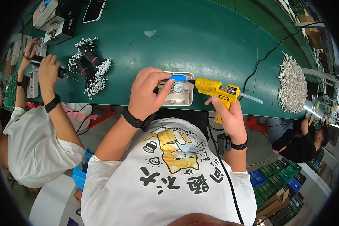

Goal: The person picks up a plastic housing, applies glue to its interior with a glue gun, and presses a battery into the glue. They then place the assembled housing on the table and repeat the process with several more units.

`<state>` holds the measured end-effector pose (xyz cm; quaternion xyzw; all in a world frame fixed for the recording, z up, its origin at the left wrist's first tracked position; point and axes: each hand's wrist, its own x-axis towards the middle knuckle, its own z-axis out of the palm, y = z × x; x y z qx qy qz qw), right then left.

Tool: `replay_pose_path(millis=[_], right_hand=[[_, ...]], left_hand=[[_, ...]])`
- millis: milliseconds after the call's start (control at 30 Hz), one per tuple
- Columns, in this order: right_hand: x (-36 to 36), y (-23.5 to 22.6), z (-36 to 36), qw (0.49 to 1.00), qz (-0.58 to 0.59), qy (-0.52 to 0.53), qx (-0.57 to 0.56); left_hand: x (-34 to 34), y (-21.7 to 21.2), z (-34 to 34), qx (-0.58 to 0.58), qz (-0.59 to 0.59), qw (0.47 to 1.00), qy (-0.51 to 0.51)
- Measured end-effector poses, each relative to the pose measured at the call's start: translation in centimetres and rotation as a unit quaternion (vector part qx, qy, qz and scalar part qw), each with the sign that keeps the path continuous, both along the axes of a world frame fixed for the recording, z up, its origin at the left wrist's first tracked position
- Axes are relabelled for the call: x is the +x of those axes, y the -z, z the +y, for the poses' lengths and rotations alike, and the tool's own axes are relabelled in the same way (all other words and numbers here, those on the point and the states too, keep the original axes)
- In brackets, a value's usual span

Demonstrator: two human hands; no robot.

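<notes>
So, the blue cell is at the top side of the white case, long way L-to-R. L hand is nearer, just L of it; its grip pinches the L end. R hand wraps the yellow gun, tip just R of the cell. Gun's label: too tiny to read. Shirt has big dark writing.

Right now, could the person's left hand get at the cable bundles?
Probably yes: nothing visible stands between the left hand and the cable bundles. It holds the blue cylinder, though, so would likely need to let go first.
</notes>
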<state>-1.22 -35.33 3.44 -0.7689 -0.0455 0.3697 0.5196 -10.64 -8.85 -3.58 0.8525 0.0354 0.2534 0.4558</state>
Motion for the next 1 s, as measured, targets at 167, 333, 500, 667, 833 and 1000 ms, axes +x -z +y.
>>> replay_pose_path(millis=[167, 333, 500, 667, 833, 1000], right_hand=[[0.1, 0.8, 0.8, 1.000, -0.007, -0.003, 0.010], [0.5, 1.2, 1.1, 1.000, -0.011, -0.013, -0.017], [0.4, 0.1, 0.9, 0.998, -0.038, -0.039, -0.044], [-0.4, -0.3, 0.7, 0.999, -0.044, -0.018, -0.025], [-0.7, 0.2, 0.5, 0.999, -0.021, -0.018, -0.022], [-0.6, 0.0, 0.2, 0.998, -0.026, -0.035, -0.047]], left_hand=[[-0.1, -0.3, 0.1, 0.049, 0.060, 0.994, -0.075], [0.6, -0.9, 0.7, -0.056, 0.154, 0.985, -0.052], [1.0, -0.5, 1.7, -0.036, 0.201, 0.979, -0.013], [0.8, -0.3, 1.6, -0.025, 0.180, 0.983, -0.015], [0.7, 0.0, 1.6, -0.030, 0.170, 0.985, -0.016], [0.5, 0.1, 1.6, -0.034, 0.164, 0.986, -0.014]])
